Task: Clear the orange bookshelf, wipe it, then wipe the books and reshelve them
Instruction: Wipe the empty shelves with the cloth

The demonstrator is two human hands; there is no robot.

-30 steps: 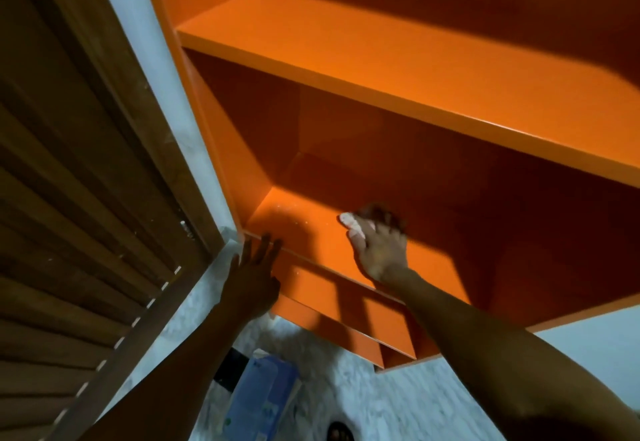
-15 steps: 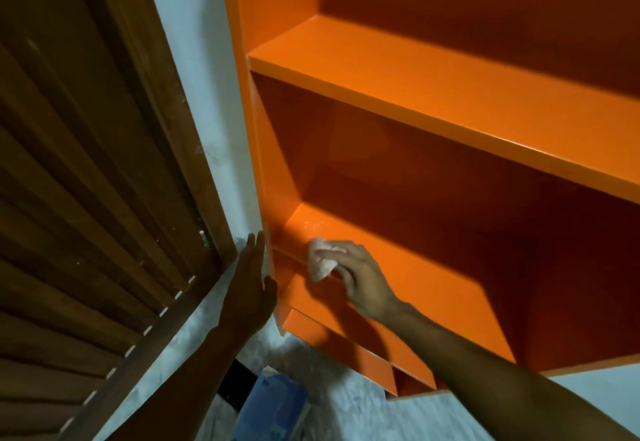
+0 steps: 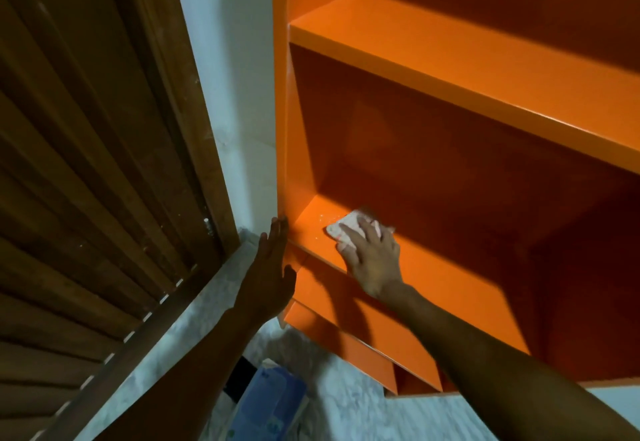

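Observation:
The orange bookshelf (image 3: pixel 467 73) fills the right side, and the shelves in view hold no books. My right hand (image 3: pixel 372 257) presses a small white cloth (image 3: pixel 341 229) flat onto a lower shelf board near its left end, fingers spread over it. White specks dot the board just left of the cloth. My left hand (image 3: pixel 270 267) rests with straight fingers against the outer left side panel of the bookshelf, at the same height.
A brown slatted wooden door (image 3: pixel 86 163) stands at the left, with a strip of white wall (image 3: pixel 235 94) between it and the shelf. On the marbled floor below lie a blue packet (image 3: pixel 270 406) and a dark object beside it.
My right hand has slid the cloth leftward along the lower board toward the side panel. The left hand has stayed braced on the panel. The view has shifted left and closer.

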